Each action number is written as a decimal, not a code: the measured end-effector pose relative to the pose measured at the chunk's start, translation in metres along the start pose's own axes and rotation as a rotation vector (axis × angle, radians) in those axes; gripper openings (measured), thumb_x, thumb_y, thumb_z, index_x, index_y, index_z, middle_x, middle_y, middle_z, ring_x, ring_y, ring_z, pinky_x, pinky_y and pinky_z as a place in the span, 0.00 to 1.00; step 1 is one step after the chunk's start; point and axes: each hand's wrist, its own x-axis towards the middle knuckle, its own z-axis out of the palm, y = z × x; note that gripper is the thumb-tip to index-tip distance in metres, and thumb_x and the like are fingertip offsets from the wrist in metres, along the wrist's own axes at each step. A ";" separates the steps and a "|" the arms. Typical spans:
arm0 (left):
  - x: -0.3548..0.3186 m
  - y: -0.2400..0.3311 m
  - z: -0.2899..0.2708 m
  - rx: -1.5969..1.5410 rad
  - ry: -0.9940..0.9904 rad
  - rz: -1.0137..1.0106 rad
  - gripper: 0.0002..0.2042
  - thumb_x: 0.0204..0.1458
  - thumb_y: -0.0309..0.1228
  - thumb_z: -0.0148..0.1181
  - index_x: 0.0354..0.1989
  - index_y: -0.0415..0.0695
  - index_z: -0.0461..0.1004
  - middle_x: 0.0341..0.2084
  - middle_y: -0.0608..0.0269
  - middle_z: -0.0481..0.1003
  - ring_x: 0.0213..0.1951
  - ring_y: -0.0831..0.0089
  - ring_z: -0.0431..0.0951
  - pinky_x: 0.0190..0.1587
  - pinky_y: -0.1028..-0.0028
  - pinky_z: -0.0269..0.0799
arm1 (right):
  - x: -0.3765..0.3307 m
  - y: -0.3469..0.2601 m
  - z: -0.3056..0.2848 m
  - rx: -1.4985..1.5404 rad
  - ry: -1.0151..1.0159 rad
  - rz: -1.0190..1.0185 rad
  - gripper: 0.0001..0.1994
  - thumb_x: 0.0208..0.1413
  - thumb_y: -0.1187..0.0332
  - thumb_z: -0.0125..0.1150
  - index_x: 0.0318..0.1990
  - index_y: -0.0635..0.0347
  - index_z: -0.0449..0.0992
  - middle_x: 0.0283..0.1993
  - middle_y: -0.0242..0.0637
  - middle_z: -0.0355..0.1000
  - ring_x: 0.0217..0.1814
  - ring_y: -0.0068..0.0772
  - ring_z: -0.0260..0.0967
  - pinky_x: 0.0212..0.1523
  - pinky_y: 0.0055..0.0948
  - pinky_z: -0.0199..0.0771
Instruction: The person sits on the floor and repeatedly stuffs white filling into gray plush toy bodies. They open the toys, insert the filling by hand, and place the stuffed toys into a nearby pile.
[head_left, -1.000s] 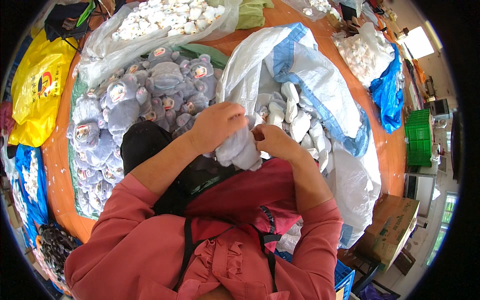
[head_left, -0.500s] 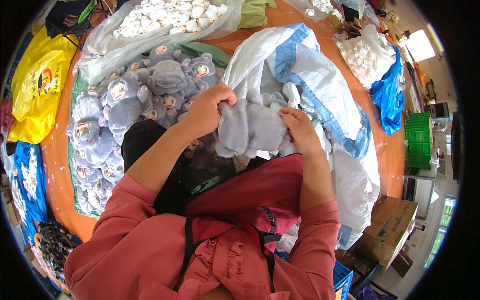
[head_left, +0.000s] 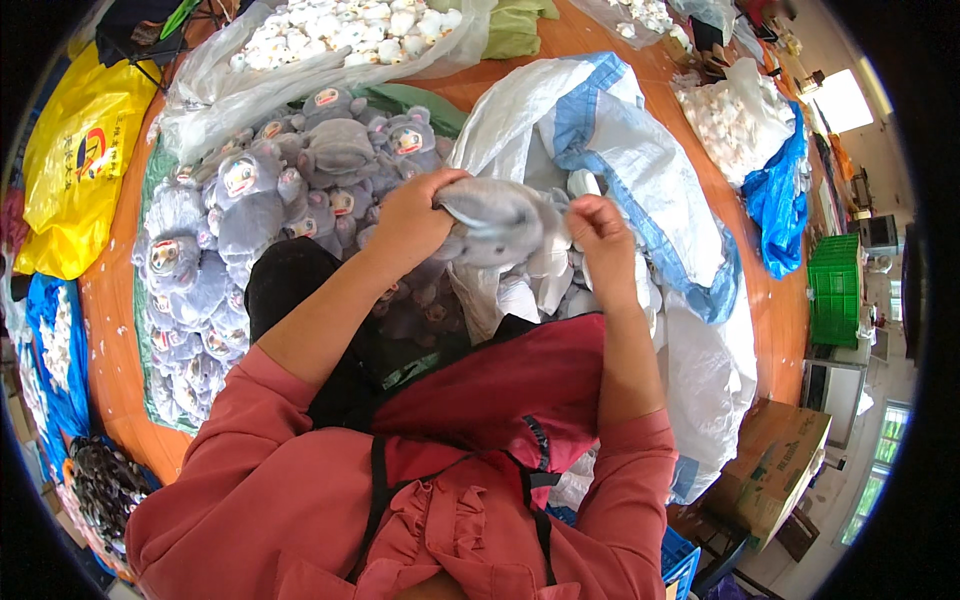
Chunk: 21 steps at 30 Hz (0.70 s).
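Over the opening of a white woven sack, my left hand is closed on the left end of a grey plush piece. The piece is furry, has a fold across it and is a little smeared by motion. My right hand is closed in a pinch just off the piece's right end; whatever its fingers hold, if anything, is too small to make out. Several white and pale grey pieces lie in the sack below. Left of my left forearm is a heap of grey plush toys with printed faces.
A clear plastic bag of small white pieces lies beyond the heap. At the far left is a yellow bag. To the right are a blue bag, a green crate and a cardboard box.
My right hand has come off the right end of the plush piece and its fingers have drawn together. The piece has turned and bunched up in my left hand.
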 end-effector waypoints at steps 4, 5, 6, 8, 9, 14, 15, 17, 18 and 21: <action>0.001 -0.003 0.007 0.071 0.029 -0.087 0.18 0.51 0.27 0.59 0.53 0.44 0.74 0.43 0.49 0.79 0.46 0.56 0.80 0.48 0.66 0.73 | -0.011 -0.012 0.024 -0.318 -0.262 -0.278 0.17 0.49 0.79 0.66 0.47 0.54 0.75 0.46 0.34 0.70 0.42 0.26 0.70 0.42 0.24 0.71; 0.002 0.000 0.006 0.053 0.023 -0.114 0.18 0.51 0.28 0.59 0.52 0.44 0.75 0.43 0.48 0.79 0.46 0.55 0.80 0.48 0.66 0.73 | -0.013 -0.015 0.029 -0.349 -0.238 -0.296 0.19 0.47 0.79 0.67 0.48 0.53 0.75 0.50 0.35 0.69 0.43 0.28 0.70 0.42 0.25 0.72; 0.002 0.003 0.006 0.060 -0.009 -0.140 0.18 0.50 0.28 0.60 0.51 0.44 0.75 0.42 0.48 0.80 0.46 0.55 0.80 0.48 0.66 0.73 | -0.015 -0.018 0.032 -0.380 -0.215 -0.315 0.21 0.45 0.80 0.68 0.49 0.52 0.75 0.53 0.37 0.67 0.43 0.30 0.70 0.43 0.26 0.72; 0.000 0.010 0.004 0.078 -0.064 -0.195 0.17 0.50 0.30 0.61 0.50 0.43 0.75 0.40 0.49 0.80 0.45 0.56 0.81 0.47 0.66 0.73 | -0.014 -0.024 0.035 -0.353 -0.165 -0.260 0.24 0.43 0.81 0.69 0.50 0.51 0.74 0.56 0.36 0.64 0.44 0.30 0.70 0.42 0.26 0.73; -0.001 0.009 0.004 0.080 -0.073 -0.178 0.17 0.50 0.30 0.62 0.50 0.43 0.75 0.40 0.48 0.80 0.44 0.55 0.81 0.46 0.65 0.73 | -0.013 -0.025 0.036 -0.340 -0.140 -0.232 0.26 0.41 0.81 0.69 0.50 0.51 0.74 0.58 0.36 0.63 0.44 0.30 0.70 0.42 0.27 0.73; -0.006 0.004 0.004 0.179 -0.115 -0.044 0.18 0.48 0.34 0.64 0.48 0.42 0.76 0.36 0.46 0.79 0.41 0.50 0.80 0.43 0.61 0.73 | -0.013 -0.016 0.028 -0.410 -0.309 -0.147 0.26 0.39 0.82 0.71 0.49 0.52 0.73 0.54 0.35 0.63 0.42 0.31 0.70 0.40 0.27 0.74; -0.008 0.005 0.004 0.204 -0.137 -0.034 0.18 0.48 0.34 0.64 0.47 0.42 0.76 0.36 0.46 0.79 0.40 0.49 0.79 0.43 0.59 0.73 | -0.014 -0.015 0.027 -0.421 -0.326 -0.132 0.26 0.39 0.82 0.71 0.49 0.53 0.73 0.52 0.35 0.63 0.41 0.32 0.69 0.40 0.27 0.74; -0.010 0.017 0.001 0.250 -0.184 -0.012 0.18 0.47 0.35 0.65 0.45 0.41 0.76 0.34 0.46 0.79 0.39 0.47 0.79 0.42 0.57 0.72 | -0.013 -0.013 0.023 -0.461 -0.359 -0.146 0.24 0.38 0.81 0.72 0.46 0.55 0.72 0.50 0.35 0.64 0.40 0.32 0.69 0.40 0.27 0.74; -0.010 0.018 0.002 0.279 -0.196 -0.002 0.18 0.46 0.35 0.66 0.44 0.41 0.76 0.34 0.46 0.79 0.39 0.47 0.79 0.42 0.57 0.72 | -0.013 -0.012 0.022 -0.480 -0.374 -0.152 0.23 0.38 0.81 0.72 0.44 0.56 0.72 0.49 0.35 0.64 0.39 0.31 0.69 0.40 0.27 0.74; -0.013 0.017 0.001 0.398 -0.208 0.096 0.17 0.43 0.36 0.68 0.40 0.41 0.76 0.35 0.48 0.79 0.40 0.48 0.79 0.41 0.57 0.72 | -0.014 -0.015 0.025 -0.464 -0.417 -0.202 0.21 0.38 0.80 0.73 0.40 0.58 0.70 0.44 0.34 0.66 0.37 0.30 0.67 0.38 0.28 0.72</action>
